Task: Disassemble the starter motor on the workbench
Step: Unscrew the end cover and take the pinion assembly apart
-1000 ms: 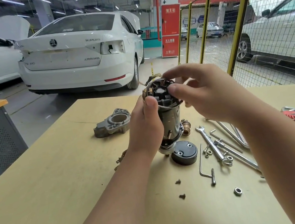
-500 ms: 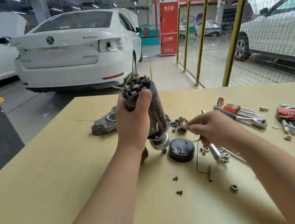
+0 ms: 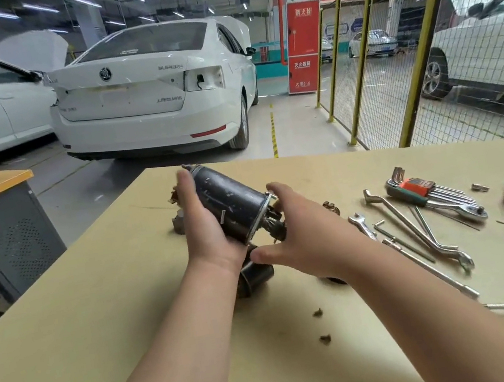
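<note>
Workbench [image 3: 98, 316]: tan board top. Starter motor [image 3: 233, 209]: held clear above the bench, tilted, upper end far-left, shaft end lower-right. Left hand [image 3: 207, 231]: wrapped round the dark body from the left side, thumb along its upper end. Right hand [image 3: 306, 241]: closed over the shaft end, fingers above the flange, thumb below. Black cap [image 3: 256, 275]: on the bench under both hands, partly hidden. Red holder [image 3: 417, 188]: on the bench to the right, hex keys clipped inside. Two screws [image 3: 318, 312]: loose, nearer the camera.
</note>
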The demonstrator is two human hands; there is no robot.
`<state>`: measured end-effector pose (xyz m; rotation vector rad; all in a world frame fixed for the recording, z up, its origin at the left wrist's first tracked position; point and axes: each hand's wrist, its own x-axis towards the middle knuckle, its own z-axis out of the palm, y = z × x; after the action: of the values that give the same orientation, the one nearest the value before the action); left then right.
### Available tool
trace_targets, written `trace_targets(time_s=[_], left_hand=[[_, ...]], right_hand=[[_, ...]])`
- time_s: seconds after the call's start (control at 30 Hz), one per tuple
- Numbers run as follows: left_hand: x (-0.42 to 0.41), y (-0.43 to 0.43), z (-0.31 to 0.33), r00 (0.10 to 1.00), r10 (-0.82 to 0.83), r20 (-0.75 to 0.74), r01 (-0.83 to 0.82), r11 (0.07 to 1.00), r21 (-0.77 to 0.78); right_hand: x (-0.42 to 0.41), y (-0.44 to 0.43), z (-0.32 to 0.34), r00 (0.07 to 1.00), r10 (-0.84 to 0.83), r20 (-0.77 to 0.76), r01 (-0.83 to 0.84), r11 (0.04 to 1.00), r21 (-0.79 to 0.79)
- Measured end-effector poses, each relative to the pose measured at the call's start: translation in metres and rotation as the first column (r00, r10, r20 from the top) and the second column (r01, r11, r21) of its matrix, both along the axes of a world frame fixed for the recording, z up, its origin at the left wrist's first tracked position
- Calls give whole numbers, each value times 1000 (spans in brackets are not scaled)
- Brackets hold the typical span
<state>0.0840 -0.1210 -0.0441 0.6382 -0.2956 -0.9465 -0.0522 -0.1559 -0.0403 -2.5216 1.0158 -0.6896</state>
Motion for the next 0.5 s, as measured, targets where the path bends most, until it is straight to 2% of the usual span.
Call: trace_targets(time_s=[0.1,0.23,0.37,0.5], left_hand=[[-6,-2,0,999,0,51,0,1000,12],[-7,-5,2,999,34,-12,-34,999,13],[-3,-4,6,997,62,-54,-63,998,-14],[0,-1,8,995,-13,-100,10,1000,-28]], right_hand=[[-4,-1,-5,1000,-24,15,24,999,47],[-6,6,0,998,-48,35,48,999,10],[-1,21,10,991,-128,-42,120,982,-147],[1,31,17,980,-159,-117,142,980,-135]])
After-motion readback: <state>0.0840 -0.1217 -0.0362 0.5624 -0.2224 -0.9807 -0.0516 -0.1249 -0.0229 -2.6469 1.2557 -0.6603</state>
